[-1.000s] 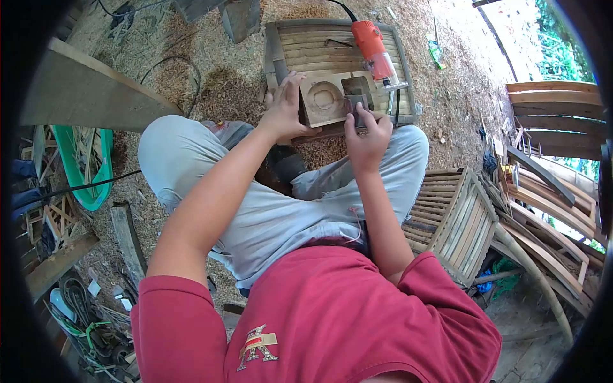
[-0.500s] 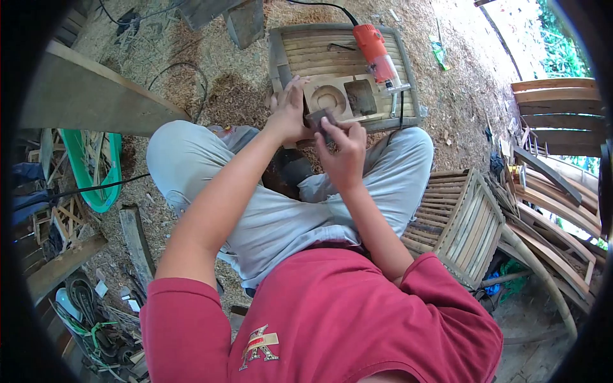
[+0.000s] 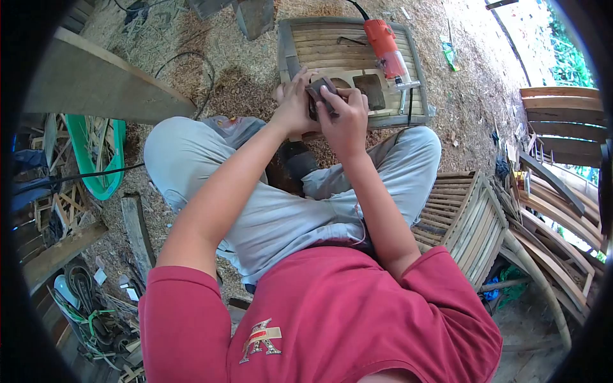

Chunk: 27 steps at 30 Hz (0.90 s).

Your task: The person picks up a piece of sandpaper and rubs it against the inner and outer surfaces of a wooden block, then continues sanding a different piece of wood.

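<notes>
A wooden piece (image 3: 352,80) with a round recess and a squarish recess lies on a slatted bamboo table (image 3: 313,48). My left hand (image 3: 295,105) grips the left end of the wooden piece. Pinched in the fingers of my right hand (image 3: 345,120) is a small dark block (image 3: 324,85), which rests against the left part of the piece and covers some of the round recess. Whether the block touches my left fingers cannot be made out. An orange power tool (image 3: 383,48) lies on the table to the right of the piece.
A hex key (image 3: 350,41) lies on the table. A wooden plank (image 3: 108,83) and a green tub (image 3: 86,153) are at the left. To the right are a slatted bamboo crate (image 3: 456,214) and stacked curved wood (image 3: 555,223). Shavings cover the ground.
My right hand has moved up with the dark block, from the piece's lower edge onto its left part beside my left hand. The whole view has shifted slightly.
</notes>
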{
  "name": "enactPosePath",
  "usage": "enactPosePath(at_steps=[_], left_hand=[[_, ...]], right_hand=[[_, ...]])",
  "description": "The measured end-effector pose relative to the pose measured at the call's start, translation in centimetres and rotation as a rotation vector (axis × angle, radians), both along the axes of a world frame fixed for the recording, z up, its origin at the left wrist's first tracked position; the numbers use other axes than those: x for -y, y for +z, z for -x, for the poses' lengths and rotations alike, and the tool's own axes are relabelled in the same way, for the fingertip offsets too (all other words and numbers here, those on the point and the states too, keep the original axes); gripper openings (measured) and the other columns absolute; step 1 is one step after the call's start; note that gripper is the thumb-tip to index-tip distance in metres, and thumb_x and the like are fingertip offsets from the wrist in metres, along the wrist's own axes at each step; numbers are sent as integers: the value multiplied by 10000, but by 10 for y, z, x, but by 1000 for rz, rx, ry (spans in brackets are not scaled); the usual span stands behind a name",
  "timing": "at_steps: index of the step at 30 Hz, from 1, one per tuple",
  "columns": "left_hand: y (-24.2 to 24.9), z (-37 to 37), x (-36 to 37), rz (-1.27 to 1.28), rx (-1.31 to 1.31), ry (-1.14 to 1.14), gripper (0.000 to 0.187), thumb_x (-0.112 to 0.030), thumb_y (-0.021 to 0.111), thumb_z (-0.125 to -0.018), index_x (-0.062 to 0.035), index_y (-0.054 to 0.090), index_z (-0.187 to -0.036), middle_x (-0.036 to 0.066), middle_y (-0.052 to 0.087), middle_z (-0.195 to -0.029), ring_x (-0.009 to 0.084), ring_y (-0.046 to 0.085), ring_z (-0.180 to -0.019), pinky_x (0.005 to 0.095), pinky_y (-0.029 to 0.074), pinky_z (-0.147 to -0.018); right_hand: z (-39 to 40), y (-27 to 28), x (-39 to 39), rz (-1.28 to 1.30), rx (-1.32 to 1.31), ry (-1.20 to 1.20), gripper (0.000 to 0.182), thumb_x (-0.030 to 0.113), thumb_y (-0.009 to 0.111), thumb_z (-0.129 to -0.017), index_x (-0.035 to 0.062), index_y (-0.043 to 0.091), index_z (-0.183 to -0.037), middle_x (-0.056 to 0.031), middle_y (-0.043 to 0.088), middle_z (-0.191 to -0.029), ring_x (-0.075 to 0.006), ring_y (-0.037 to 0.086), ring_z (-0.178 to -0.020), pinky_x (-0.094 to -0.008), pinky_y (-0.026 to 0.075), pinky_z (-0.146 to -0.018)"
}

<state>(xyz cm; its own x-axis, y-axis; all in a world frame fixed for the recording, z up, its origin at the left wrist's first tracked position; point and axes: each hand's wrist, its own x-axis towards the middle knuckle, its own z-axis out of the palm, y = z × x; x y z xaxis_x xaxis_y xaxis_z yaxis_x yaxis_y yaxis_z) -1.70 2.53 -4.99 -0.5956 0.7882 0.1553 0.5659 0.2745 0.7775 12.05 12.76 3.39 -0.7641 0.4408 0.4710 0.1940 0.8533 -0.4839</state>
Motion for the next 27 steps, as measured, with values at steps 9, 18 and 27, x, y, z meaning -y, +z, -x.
enactPosePath(at_steps=[9, 18, 27], left_hand=[[-12, -5, 4, -43, -167, 68, 1378, -529, 1013, -552, -118, 325, -1673, 171, 182, -1837, 515, 85, -1683, 683, 98, -1309], [-12, -6, 2, -19, -137, 58, 1415, -592, 1016, -514, -88, 333, -1646, 173, 124, -1847, 511, 23, -1691, 771, 96, -1274], [-8, -6, 3, 0, -157, 18, 1484, -631, 1019, -480, -82, 302, -1658, 153, 104, -1853, 528, -4, -1683, 779, 97, -1275]], right_hand=[[-21, 8, 3, -5, 39, 0, 338, 94, 855, -876, 98, 830, -1213, -160, 702, -1112, -368, 652, -1025, -462, 523, -925], [-47, 17, -7, 21, 142, 73, 314, 82, 815, -896, 91, 822, -1210, -163, 718, -1158, -384, 674, -1029, -467, 554, -942], [-7, 12, -29, -4, 100, 141, 238, 40, 720, -943, 82, 816, -1157, -176, 760, -1241, -416, 710, -1151, -475, 550, -1018]])
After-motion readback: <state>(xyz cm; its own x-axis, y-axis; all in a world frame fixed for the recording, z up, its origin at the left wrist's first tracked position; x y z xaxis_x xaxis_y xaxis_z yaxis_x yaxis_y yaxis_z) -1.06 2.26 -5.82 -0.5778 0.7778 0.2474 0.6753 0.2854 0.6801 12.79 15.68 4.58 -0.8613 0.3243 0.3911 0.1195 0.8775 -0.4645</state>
